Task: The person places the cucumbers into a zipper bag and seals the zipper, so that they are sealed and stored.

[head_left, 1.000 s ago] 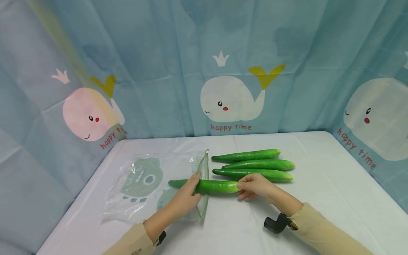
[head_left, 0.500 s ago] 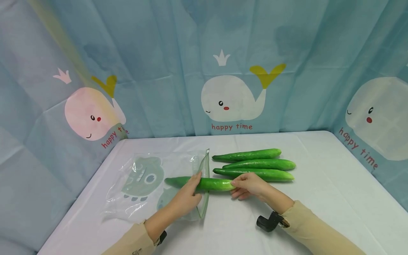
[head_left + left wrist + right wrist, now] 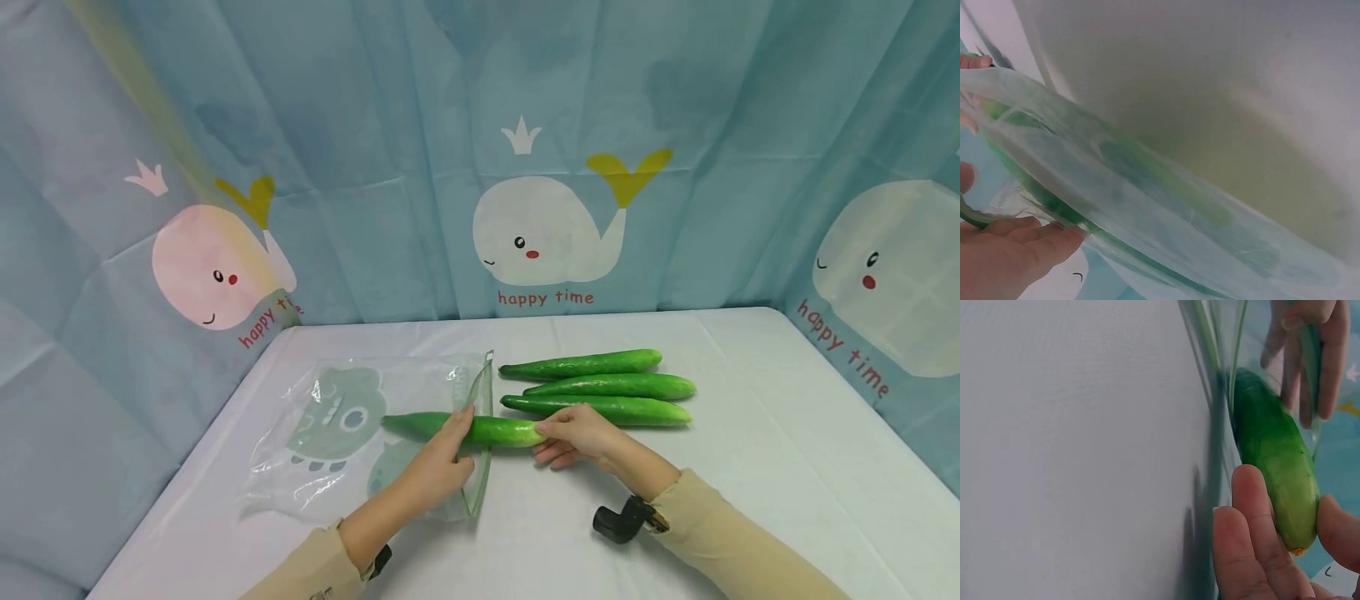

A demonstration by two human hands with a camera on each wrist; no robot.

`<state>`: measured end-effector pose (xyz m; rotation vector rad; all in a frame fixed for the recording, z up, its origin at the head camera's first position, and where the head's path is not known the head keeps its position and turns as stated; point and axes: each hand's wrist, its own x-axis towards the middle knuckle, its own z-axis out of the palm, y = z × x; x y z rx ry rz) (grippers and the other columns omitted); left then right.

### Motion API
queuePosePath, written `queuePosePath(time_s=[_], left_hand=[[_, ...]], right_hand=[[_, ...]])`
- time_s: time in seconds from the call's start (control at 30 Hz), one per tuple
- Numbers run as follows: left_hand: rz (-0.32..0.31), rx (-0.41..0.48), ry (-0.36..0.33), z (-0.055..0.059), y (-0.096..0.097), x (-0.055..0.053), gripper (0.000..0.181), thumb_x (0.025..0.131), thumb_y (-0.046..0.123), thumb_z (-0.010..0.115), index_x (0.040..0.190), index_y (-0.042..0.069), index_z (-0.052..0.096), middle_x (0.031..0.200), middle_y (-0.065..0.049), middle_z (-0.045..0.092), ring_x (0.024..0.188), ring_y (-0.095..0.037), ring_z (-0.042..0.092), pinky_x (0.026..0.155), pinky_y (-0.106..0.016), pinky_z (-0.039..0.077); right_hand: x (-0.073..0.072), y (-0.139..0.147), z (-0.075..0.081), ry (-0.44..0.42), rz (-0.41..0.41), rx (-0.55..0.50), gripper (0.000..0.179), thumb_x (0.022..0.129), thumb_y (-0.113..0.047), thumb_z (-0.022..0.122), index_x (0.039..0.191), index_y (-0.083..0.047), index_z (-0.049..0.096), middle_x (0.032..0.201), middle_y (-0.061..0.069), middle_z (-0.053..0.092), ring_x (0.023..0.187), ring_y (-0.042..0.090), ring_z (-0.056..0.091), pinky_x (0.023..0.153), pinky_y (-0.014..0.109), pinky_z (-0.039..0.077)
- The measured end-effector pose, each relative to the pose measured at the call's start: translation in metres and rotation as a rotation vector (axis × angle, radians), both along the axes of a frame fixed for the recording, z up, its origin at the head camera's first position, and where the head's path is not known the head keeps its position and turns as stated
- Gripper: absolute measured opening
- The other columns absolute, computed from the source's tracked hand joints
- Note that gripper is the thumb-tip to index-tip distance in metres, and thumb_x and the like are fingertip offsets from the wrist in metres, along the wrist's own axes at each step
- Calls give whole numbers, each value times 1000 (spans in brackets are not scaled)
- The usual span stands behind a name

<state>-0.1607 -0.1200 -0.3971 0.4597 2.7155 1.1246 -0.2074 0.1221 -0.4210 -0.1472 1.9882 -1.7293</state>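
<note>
A clear plastic zip bag [image 3: 420, 383] with green dinosaur prints lies on the table, its green-edged mouth facing right. My left hand [image 3: 438, 467] holds the upper edge of that mouth; in the left wrist view the fingers [image 3: 1029, 247] are against the film. A cucumber [image 3: 506, 432] passes through the mouth, its dark tapered end inside the bag and its pale end outside. My right hand [image 3: 581, 437] pinches the pale end between thumb and fingers, as the right wrist view shows on the cucumber [image 3: 1291, 506].
Behind my right hand, three more cucumbers [image 3: 611, 387] lie side by side on the white tabletop [image 3: 750, 400]. A blue whale-print curtain [image 3: 375, 208] stands along the back and sides of the table.
My right hand has moved left, sliding the cucumber farther into the bag. My left hand has stayed at the bag's mouth. The other cucumbers lie as before.
</note>
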Motion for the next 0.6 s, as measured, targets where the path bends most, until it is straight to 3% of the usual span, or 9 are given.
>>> queuePosePath(time_s=[0.6], left_hand=[[-14, 10, 27, -3, 1, 6, 71, 85, 1, 49, 151, -4, 25, 155, -25, 24, 143, -41, 18, 113, -56, 18]], right_hand=[[1, -30, -12, -68, -39, -75, 33, 99, -12, 52, 116, 17, 56, 93, 24, 70, 79, 24, 72, 67, 36, 58]])
